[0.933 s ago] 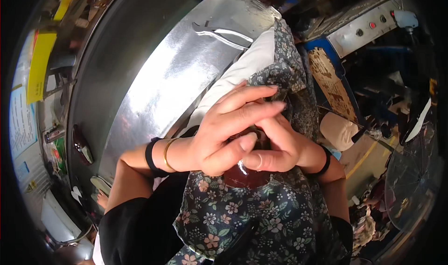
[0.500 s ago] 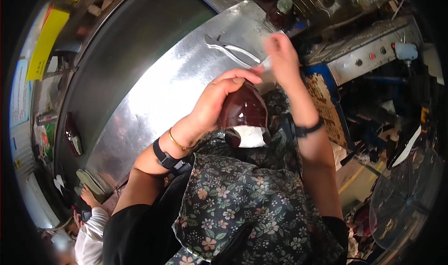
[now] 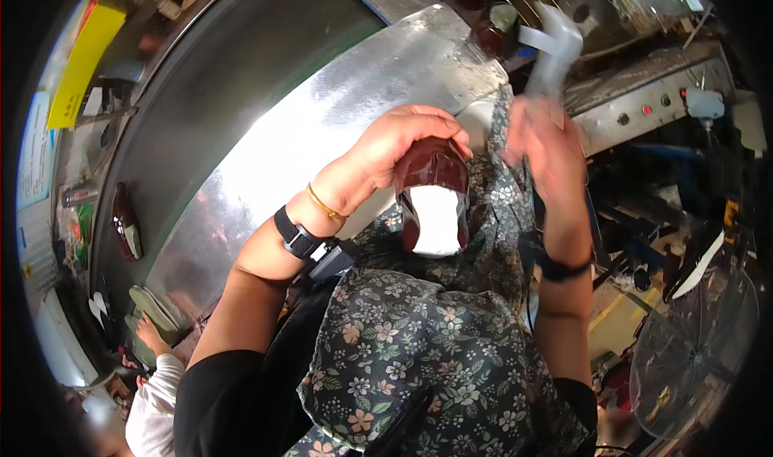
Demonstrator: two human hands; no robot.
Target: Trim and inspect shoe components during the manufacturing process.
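Left grip (image 3: 407, 135), maroon shoe (image 3: 431, 165) touching its fingers, right grip (image 3: 549, 147) apart

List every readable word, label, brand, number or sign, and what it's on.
None is legible enough to quote.
Blue-and-white wall poster, left edge: rows of small print, too small to read.
Yellow panel, upper left: small dark marks, too small to read.
Dark-red shoe in the left hand: no lettering visible.
Hammer in the right hand: blurred, no lettering discernible.
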